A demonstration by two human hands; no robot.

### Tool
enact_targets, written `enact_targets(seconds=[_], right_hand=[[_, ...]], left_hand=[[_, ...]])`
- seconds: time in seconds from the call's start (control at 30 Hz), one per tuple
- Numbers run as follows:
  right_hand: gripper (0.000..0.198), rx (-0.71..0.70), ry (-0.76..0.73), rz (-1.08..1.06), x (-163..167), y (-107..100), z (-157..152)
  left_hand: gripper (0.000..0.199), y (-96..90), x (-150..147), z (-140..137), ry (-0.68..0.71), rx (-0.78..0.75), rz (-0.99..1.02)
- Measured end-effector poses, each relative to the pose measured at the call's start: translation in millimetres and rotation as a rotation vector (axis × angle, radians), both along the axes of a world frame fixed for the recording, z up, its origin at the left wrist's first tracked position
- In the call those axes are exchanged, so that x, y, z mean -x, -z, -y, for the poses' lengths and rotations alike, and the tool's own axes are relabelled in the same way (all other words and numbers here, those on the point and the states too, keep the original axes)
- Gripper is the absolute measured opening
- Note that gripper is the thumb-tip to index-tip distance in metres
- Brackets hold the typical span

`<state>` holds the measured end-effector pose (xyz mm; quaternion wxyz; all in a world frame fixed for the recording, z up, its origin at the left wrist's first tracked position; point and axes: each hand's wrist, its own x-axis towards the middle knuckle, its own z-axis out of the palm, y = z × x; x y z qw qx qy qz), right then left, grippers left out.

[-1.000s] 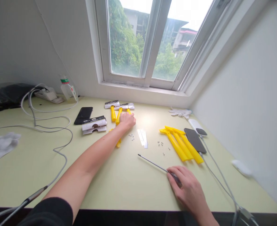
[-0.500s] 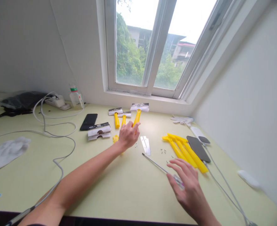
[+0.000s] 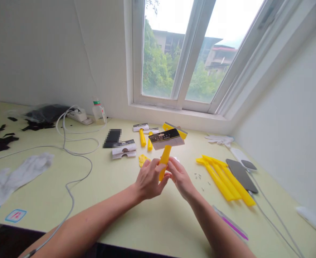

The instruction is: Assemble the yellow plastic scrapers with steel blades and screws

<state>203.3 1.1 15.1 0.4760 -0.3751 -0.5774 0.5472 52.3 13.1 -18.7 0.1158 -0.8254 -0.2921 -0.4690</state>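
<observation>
My left hand (image 3: 150,179) is closed around the yellow handle of a scraper (image 3: 165,157), raised above the table and tilted away from me. A black-and-white card sleeve (image 3: 166,139) sits across its upper part. Beyond the card shows a yellow head with a grey blade edge, apparently the same scraper's. My right hand (image 3: 180,177) meets the handle from the right, fingers curled against it. By my right forearm lies a screwdriver with a purple stripe (image 3: 234,227), partly covered by the arm. Small screws (image 3: 198,176) are scattered right of my hands. My hands hide most of the metal blades.
Yellow scraper bodies (image 3: 222,179) lie at the right beside a phone (image 3: 242,175). Two carded scrapers (image 3: 142,138) and folded card sleeves (image 3: 124,149) stand toward the window. White gloves (image 3: 20,175), a looping cable (image 3: 85,156) and a bottle (image 3: 98,113) occupy the left.
My left hand has lifted the scraper off the table and brought it nearer. My right hand has left the screwdriver and moved left to the scraper's handle. The view has shifted slightly.
</observation>
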Motion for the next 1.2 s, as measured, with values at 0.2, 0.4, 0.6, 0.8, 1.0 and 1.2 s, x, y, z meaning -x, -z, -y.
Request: enact_targets(seconds=[0.2,0.4,0.6,0.8,1.0,1.2], right_hand=[[0.037,0.03,0.076,-0.058,-7,9,5],[0.038,-0.148,0.121,0.06,-6,15,8],[0.043,-0.498,0.193,0.46,-11,25,8],[0.039,-0.567,0.185,0.554,-2,15,11],[0.026,-0.47,0.329,0.464,-13,3,8],[0.028,-0.37,0.525,0.038,-33,-3,-4]], left_hand=[[0.04,-7.3,4,6,0.006,0.038,-0.121],[0.039,-4.4,9,11,0.189,0.141,0.011],[0.041,-0.4,5,5,0.415,0.736,0.565],[0.044,-3.3,1,3,0.713,1.241,0.744],[0.029,-6.4,0,4,0.555,1.194,0.863],[0.025,-6.9,3,7,0.524,1.1,0.732]])
